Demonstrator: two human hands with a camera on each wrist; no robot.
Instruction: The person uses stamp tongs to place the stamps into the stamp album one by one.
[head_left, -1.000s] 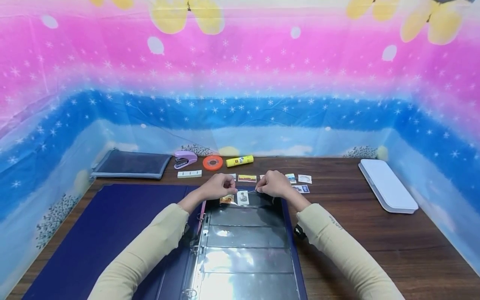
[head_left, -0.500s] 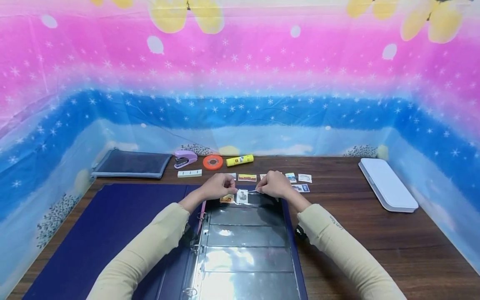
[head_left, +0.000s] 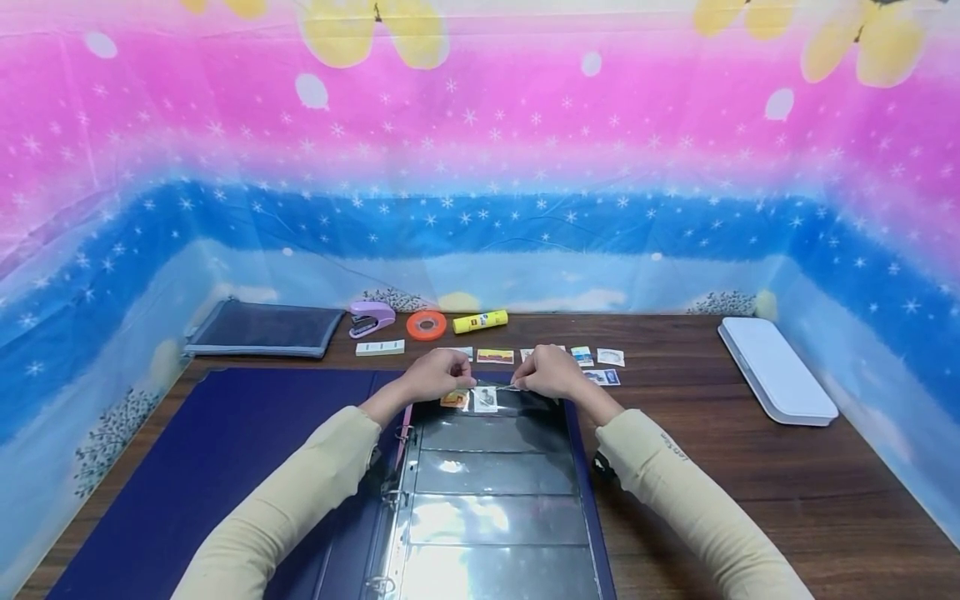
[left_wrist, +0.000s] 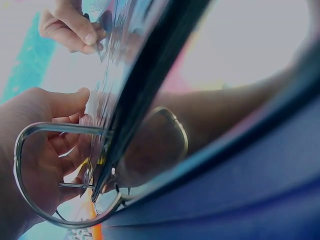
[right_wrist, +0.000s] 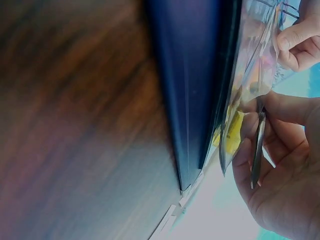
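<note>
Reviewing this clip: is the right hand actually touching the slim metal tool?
Touching: the right wrist view shows the right hand pinching the slim metal tool, no gap between them.

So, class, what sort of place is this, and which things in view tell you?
Probably a hobby or craft desk, judging by the open ring binder with clear pockets, the lilac stapler and the yellow glue stick on it.
</note>
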